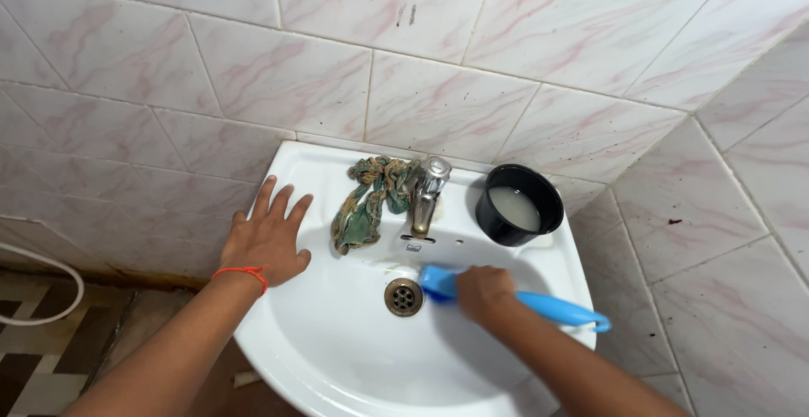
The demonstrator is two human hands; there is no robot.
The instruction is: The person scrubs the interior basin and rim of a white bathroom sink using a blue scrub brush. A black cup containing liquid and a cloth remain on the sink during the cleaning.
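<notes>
while the right hand (482, 289) is clenched around the middle of a blue scrub brush (514, 297), its head sits low in the white sink (337, 358), just beside the brass drain (404, 296), and its long handle sticks out past the wrist toward the right rim. the brush looks like light, stiff moulded plastic, likely slick when wet, so a full wrap close to the head, as here, should give the firmest control; the loop at the handle's far end offers a second place to catch it. the left hand (268, 236) holds nothing: it lies flat with fingers spread on the sink's left rim, a red thread at the wrist. a crumpled green cloth (368, 200), soft and limp, hangs beside the metal tap (425, 191). a black bowl (518, 205) of cloudy liquid stands on the back right corner, apart from both hands.
</notes>
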